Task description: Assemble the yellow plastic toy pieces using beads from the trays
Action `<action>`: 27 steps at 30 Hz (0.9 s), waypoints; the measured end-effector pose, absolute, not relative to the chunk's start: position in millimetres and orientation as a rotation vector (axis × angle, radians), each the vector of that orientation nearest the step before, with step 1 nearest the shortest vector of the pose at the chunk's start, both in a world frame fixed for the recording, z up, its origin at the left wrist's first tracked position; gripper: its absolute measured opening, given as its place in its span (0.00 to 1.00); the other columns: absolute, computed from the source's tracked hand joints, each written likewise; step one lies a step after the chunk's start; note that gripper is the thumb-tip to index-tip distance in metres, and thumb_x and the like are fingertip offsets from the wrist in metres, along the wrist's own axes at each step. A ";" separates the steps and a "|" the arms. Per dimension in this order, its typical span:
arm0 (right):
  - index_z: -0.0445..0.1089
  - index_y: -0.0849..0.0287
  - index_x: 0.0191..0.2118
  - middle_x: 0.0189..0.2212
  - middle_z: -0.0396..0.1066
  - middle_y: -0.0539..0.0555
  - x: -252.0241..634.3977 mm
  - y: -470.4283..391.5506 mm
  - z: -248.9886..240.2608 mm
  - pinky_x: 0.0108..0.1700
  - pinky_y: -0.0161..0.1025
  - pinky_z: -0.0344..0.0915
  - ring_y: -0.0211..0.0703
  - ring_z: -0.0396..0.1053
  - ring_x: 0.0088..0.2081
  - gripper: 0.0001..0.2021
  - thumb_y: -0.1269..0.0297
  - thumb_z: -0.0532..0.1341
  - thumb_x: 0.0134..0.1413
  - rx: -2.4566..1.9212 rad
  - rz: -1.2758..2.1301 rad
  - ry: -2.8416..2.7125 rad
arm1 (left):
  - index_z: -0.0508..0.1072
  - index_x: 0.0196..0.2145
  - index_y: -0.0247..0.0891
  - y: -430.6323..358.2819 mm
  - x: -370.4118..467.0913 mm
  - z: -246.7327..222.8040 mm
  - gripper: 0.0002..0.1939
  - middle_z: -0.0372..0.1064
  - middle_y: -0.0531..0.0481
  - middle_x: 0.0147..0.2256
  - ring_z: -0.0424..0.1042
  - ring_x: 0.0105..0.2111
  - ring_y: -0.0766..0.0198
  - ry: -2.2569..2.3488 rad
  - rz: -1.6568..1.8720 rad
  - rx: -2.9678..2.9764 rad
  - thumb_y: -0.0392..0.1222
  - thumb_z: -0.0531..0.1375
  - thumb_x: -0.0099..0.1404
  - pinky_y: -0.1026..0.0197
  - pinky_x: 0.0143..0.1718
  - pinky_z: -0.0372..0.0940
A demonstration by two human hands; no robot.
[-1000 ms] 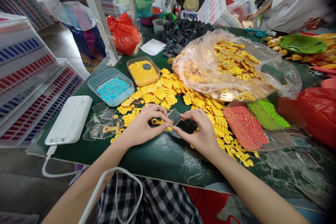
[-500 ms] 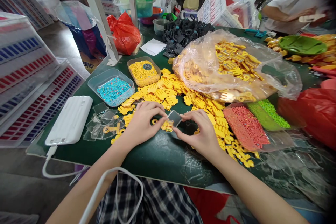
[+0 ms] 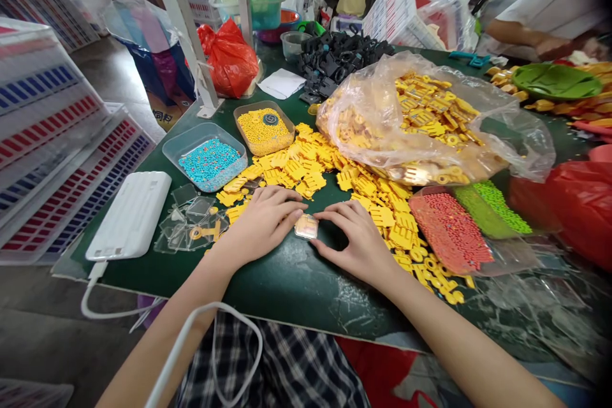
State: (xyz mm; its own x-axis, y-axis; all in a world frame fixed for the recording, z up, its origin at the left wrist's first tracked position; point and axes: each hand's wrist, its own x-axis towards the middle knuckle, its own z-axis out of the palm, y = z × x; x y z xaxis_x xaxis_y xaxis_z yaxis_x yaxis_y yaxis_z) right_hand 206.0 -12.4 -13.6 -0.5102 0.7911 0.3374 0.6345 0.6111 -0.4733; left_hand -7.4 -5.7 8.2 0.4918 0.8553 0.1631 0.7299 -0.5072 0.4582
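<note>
A small yellow piece with a clear cover over it (image 3: 306, 227) lies near the table's front, between my hands. My left hand (image 3: 268, 220) has its thumb and fingers closed at the piece's left edge. Thumb and forefinger of my right hand (image 3: 356, 239) hold its right side. Yellow plastic parts (image 3: 299, 162) are heaped just beyond my hands. Loose clear covers (image 3: 184, 229) lie left of my left hand. Blue beads (image 3: 208, 159) and yellow beads (image 3: 262, 131) fill trays at the left; red beads (image 3: 452, 229) and green beads (image 3: 495, 204) are at the right.
A white power bank (image 3: 129, 217) with a cable lies at the left edge. A plastic bag of yellow parts (image 3: 430, 121) and black parts (image 3: 335, 57) stand behind. A metal post (image 3: 184, 32) rises at the back left. Another person's arm (image 3: 521, 35) shows at the far right.
The clear cover, tilted up between my hands before, now lies flat over the yellow piece. My fingers have closed in around it. The other person's hands have moved lower.
</note>
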 end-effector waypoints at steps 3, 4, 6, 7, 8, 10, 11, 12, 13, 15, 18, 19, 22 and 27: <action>0.70 0.55 0.45 0.40 0.72 0.56 206.6 -11.6 -14.6 0.47 0.53 0.66 0.52 0.65 0.44 0.12 0.61 0.64 0.54 -1.128 0.368 -2.318 | 0.72 0.51 0.39 -7.4 -6.8 8.4 0.18 0.70 0.46 0.51 0.63 0.52 0.54 1.247 0.445 2.455 0.45 0.47 0.74 0.49 0.55 0.53; 0.70 0.55 0.45 0.40 0.72 0.56 206.7 -11.4 -15.0 0.47 0.53 0.66 0.52 0.64 0.44 0.12 0.60 0.64 0.54 -1.128 0.366 -2.319 | 0.72 0.52 0.39 -7.7 -6.7 8.2 0.18 0.70 0.46 0.51 0.62 0.53 0.54 1.249 0.438 2.465 0.45 0.48 0.74 0.48 0.55 0.53; 0.71 0.56 0.45 0.40 0.71 0.57 206.9 -11.1 -15.7 0.47 0.53 0.66 0.52 0.64 0.44 0.13 0.60 0.64 0.54 -1.136 0.365 -2.319 | 0.72 0.52 0.39 -7.6 -6.8 7.6 0.17 0.70 0.45 0.51 0.63 0.52 0.54 1.267 0.433 2.480 0.44 0.48 0.74 0.48 0.55 0.52; 0.71 0.56 0.45 0.40 0.71 0.57 207.1 -11.0 -16.1 0.47 0.53 0.66 0.52 0.64 0.44 0.13 0.60 0.64 0.54 -1.141 0.364 -2.318 | 0.72 0.52 0.38 -7.3 -6.8 7.2 0.17 0.70 0.45 0.50 0.63 0.52 0.54 1.276 0.431 2.487 0.44 0.48 0.74 0.48 0.55 0.52; 0.71 0.56 0.45 0.41 0.71 0.57 207.2 -10.9 -16.5 0.48 0.53 0.66 0.52 0.64 0.44 0.13 0.60 0.64 0.54 -1.147 0.365 -2.318 | 0.72 0.52 0.38 -6.9 -6.8 6.8 0.17 0.70 0.45 0.50 0.63 0.52 0.53 1.281 0.431 2.494 0.42 0.48 0.74 0.48 0.55 0.52; 0.71 0.57 0.45 0.41 0.71 0.57 207.4 -10.6 -17.2 0.48 0.53 0.66 0.52 0.64 0.45 0.13 0.60 0.64 0.54 -1.158 0.368 -2.318 | 0.72 0.51 0.37 -6.2 -6.7 6.0 0.17 0.70 0.44 0.50 0.63 0.51 0.53 1.279 0.425 2.510 0.41 0.48 0.74 0.48 0.54 0.52; 0.71 0.56 0.45 0.41 0.71 0.57 207.5 -10.5 -17.4 0.49 0.53 0.65 0.52 0.64 0.45 0.13 0.60 0.64 0.54 -1.165 0.370 -2.320 | 0.73 0.51 0.36 -6.0 -6.7 5.8 0.17 0.70 0.44 0.49 0.63 0.51 0.53 1.278 0.422 2.517 0.40 0.48 0.74 0.48 0.54 0.53; 0.71 0.56 0.46 0.41 0.70 0.57 207.6 -10.3 -17.5 0.49 0.53 0.65 0.52 0.64 0.46 0.14 0.60 0.63 0.54 -1.169 0.373 -2.323 | 0.73 0.51 0.36 -6.0 -6.7 5.6 0.17 0.71 0.44 0.49 0.63 0.51 0.53 1.278 0.422 2.521 0.40 0.48 0.74 0.48 0.54 0.53; 0.71 0.57 0.46 0.41 0.70 0.57 207.6 -10.2 -17.4 0.49 0.52 0.65 0.52 0.63 0.46 0.14 0.60 0.63 0.54 -1.171 0.378 -2.327 | 0.73 0.50 0.36 -6.1 -6.7 5.4 0.17 0.71 0.44 0.49 0.63 0.51 0.53 1.280 0.423 2.523 0.40 0.48 0.73 0.48 0.54 0.52; 0.72 0.58 0.47 0.42 0.70 0.58 207.5 -10.0 -17.0 0.50 0.52 0.65 0.51 0.63 0.46 0.15 0.60 0.62 0.55 -1.171 0.387 -2.336 | 0.73 0.50 0.36 -6.7 -6.8 5.3 0.16 0.71 0.45 0.49 0.63 0.51 0.53 1.285 0.419 2.520 0.41 0.50 0.73 0.47 0.54 0.52; 0.72 0.60 0.47 0.42 0.70 0.58 207.1 -10.0 -15.8 0.50 0.52 0.65 0.51 0.63 0.46 0.15 0.60 0.62 0.56 -1.173 0.396 -2.342 | 0.73 0.50 0.37 -7.9 -7.0 5.4 0.16 0.70 0.45 0.49 0.63 0.51 0.52 1.296 0.410 2.502 0.44 0.52 0.72 0.46 0.55 0.52; 0.72 0.60 0.47 0.42 0.70 0.58 207.0 -10.1 -15.4 0.50 0.52 0.65 0.51 0.63 0.46 0.15 0.60 0.62 0.56 -1.175 0.400 -2.342 | 0.73 0.50 0.37 -8.2 -7.1 5.5 0.15 0.70 0.45 0.49 0.63 0.51 0.52 1.298 0.408 2.496 0.44 0.53 0.72 0.46 0.54 0.52; 0.72 0.59 0.47 0.43 0.70 0.58 206.8 -10.5 -14.4 0.50 0.51 0.65 0.50 0.63 0.46 0.15 0.61 0.62 0.56 -1.177 0.413 -2.341 | 0.74 0.50 0.38 -8.7 -7.9 6.4 0.15 0.70 0.45 0.49 0.64 0.51 0.52 1.294 0.407 2.478 0.45 0.54 0.71 0.46 0.54 0.53; 0.72 0.59 0.47 0.42 0.71 0.57 207.5 -10.6 -14.4 0.50 0.50 0.66 0.50 0.63 0.46 0.14 0.60 0.63 0.55 -1.182 0.404 -2.327 | 0.73 0.51 0.41 -8.8 -11.2 7.8 0.16 0.70 0.45 0.51 0.63 0.52 0.51 1.267 0.403 2.438 0.48 0.55 0.70 0.45 0.56 0.53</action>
